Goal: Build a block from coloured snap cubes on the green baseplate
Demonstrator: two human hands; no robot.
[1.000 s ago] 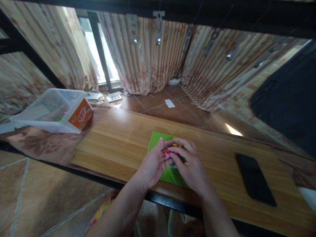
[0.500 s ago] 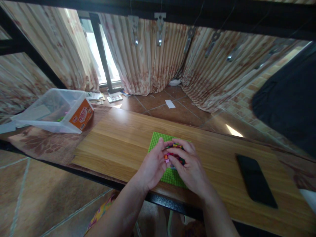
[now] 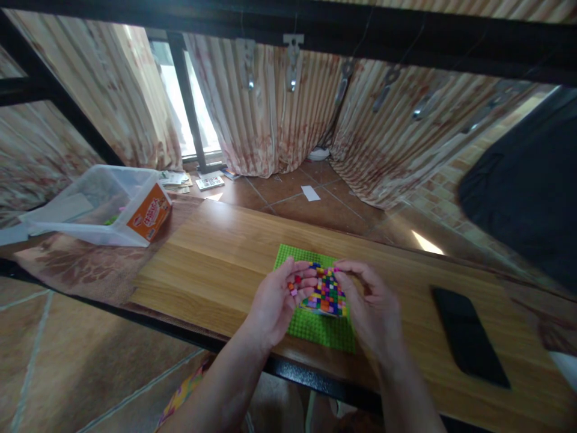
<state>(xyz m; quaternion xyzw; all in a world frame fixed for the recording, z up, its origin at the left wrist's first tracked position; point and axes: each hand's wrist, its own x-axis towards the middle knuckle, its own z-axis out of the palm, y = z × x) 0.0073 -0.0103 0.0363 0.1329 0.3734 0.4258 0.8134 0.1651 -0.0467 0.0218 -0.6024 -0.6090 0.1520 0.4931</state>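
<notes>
My left hand [image 3: 274, 300] is palm up and cupped, with several small toy bricks [image 3: 293, 288] in red, orange and pink lying on the palm and fingers. My right hand [image 3: 372, 300] pinches a small pink brick [image 3: 336, 269] between thumb and forefinger, at the upper right edge of a multicoloured brick structure [image 3: 327, 294]. That structure, built of many tiny bricks, sits on a green studded baseplate [image 3: 320, 334]. The fingers of my left hand cover its left side.
The baseplate lies on a wooden board [image 3: 216, 258] on the table. A black phone [image 3: 469, 337] lies to the right. At the far left stands a clear plastic bin [image 3: 99, 231] with an orange label and some bricks inside. A black bar [image 3: 288, 18] with hanging metal clips crosses the top.
My right hand has moved right, away from the left palm, and now holds a pink brick at the structure's edge. The left hand has opened out a little, uncovering the structure.
</notes>
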